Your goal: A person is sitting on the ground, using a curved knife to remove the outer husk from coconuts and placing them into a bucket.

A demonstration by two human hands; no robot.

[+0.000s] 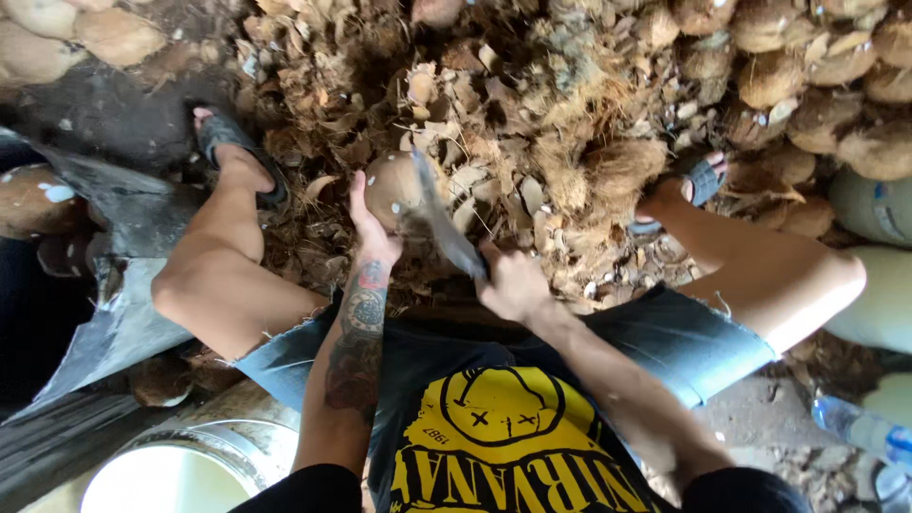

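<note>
I sit with knees apart over a heap of coconut husk. My left hand (372,228) grips a partly peeled brown coconut (392,186) from its left side. My right hand (513,283) is closed on the handle of a broad knife (442,220), whose blurred blade lies against the coconut's right side. My forearms reach forward from a dark shirt with a yellow print.
Dry husk scraps (532,152) cover the ground ahead. Unpeeled coconuts (807,66) pile up at the upper right, peeled ones (57,38) at the upper left. A metal bucket (190,465) stands lower left, a plastic bottle (860,427) lower right. My sandalled feet (233,152) rest on the scraps.
</note>
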